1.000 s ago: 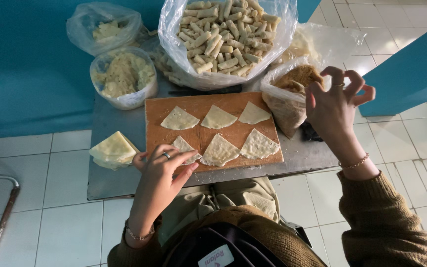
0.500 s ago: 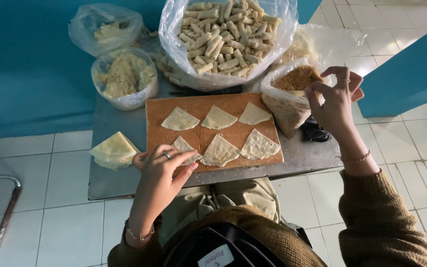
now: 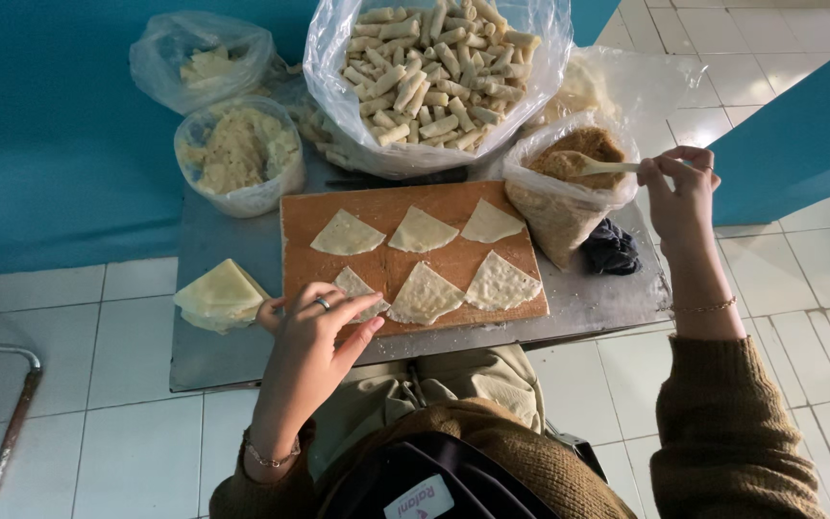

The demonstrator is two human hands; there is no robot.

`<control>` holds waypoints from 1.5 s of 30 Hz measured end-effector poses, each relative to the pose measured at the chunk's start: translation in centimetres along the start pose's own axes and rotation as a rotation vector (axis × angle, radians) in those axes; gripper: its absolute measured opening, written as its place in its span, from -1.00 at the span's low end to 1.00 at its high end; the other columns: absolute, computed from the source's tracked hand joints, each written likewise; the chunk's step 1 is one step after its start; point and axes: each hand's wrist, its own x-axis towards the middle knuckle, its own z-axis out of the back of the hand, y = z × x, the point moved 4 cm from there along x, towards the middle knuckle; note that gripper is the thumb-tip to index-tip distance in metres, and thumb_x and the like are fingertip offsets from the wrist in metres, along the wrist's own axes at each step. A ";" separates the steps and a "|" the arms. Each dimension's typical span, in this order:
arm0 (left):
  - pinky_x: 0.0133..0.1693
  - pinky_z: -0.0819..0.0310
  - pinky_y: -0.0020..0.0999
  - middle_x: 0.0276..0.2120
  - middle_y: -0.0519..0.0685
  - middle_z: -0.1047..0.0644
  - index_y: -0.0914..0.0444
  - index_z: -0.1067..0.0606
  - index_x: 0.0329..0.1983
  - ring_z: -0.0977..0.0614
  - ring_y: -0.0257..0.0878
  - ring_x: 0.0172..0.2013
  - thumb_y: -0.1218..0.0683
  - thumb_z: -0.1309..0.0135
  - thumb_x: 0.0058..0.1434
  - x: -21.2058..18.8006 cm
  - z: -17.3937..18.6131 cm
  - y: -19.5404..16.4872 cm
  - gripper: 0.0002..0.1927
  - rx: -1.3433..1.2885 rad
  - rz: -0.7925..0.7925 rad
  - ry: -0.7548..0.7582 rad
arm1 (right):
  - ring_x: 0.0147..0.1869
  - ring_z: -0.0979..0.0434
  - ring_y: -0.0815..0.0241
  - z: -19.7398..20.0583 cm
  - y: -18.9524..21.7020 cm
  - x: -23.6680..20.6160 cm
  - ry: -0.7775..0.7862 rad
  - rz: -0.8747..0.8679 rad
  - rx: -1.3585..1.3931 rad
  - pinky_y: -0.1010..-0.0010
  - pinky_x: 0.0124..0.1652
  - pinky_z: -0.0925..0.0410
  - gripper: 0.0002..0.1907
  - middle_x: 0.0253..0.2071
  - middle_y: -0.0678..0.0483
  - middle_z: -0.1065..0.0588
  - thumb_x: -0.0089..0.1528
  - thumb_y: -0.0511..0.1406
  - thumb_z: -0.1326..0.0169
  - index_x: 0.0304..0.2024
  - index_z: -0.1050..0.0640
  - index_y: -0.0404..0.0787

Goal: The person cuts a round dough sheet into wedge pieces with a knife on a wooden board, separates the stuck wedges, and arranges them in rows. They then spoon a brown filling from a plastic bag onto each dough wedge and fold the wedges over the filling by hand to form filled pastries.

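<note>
Wrapper triangle, board's near-left corner: left hand fingers flat, open, pinning it. Keep it flat. Right hand pinches spoon in filling bag, table's right edge; scoop modestly, carry level.

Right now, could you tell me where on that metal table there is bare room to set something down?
The metal table is bare along its front left, below the stack of wrappers, and in a strip at the right edge beside the dark cloth. The back is crowded with bags. The wooden board holds six wrappers; the left hand rests on one.
</note>
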 end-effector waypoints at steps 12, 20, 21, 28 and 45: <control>0.07 0.00 0.04 -0.32 -0.13 -0.57 0.09 -0.66 -0.07 -0.53 -0.19 -0.08 -0.04 -0.21 0.21 -0.1 -1.0 0.4 -0.74 0.023 0.037 0.005 | 0.22 -0.35 0.21 -0.2 6.9 -5.2 0.294 0.050 0.337 0.39 0.19 -0.31 -0.80 0.14 0.06 -0.34 0.40 -0.35 -0.08 -0.32 -0.55 -0.33; 0.10 -0.05 0.13 0.05 0.03 -0.46 0.06 -0.65 -0.05 -0.47 -0.07 0.11 0.02 -0.25 0.17 0.1 -4.4 0.0 -0.74 0.054 -0.041 -0.059 | 0.06 -0.28 0.12 -5.8 12.6 -10.7 0.460 0.348 0.211 0.31 0.05 -0.23 -0.88 -0.02 0.04 -0.32 0.26 -0.32 -0.20 -0.29 -0.62 -0.26; 0.11 -0.05 0.16 0.10 0.03 -0.44 0.05 -0.65 -0.03 -0.45 -0.06 0.14 0.03 -0.25 0.17 0.0 -4.8 -0.2 -0.72 0.073 -0.056 -0.061 | 0.05 -0.29 0.15 -6.2 12.8 -10.8 0.471 0.324 0.255 0.34 0.03 -0.24 -0.87 -0.02 0.05 -0.30 0.26 -0.30 -0.20 -0.28 -0.60 -0.26; 0.13 -0.01 0.29 0.25 0.07 -0.37 0.01 -0.64 0.05 -0.34 0.03 0.27 0.06 -0.25 0.16 0.0 -7.1 -0.1 -0.64 0.169 -0.067 -0.051 | 0.11 -0.22 0.07 -7.1 14.2 -11.1 0.412 0.457 0.097 0.19 0.14 -0.11 -0.87 -0.05 0.05 -0.32 0.26 -0.24 -0.22 -0.26 -0.65 -0.17; 0.14 -0.01 0.27 0.26 0.07 -0.37 0.02 -0.62 0.07 -0.32 0.03 0.29 0.05 -0.24 0.18 -0.1 -7.6 0.1 -0.64 0.127 -0.057 -0.018 | 0.14 -0.14 0.00 -7.1 14.6 -11.3 0.378 0.461 0.051 0.13 0.18 -0.08 -0.90 0.03 0.02 -0.28 0.27 -0.22 -0.21 -0.24 -0.65 -0.08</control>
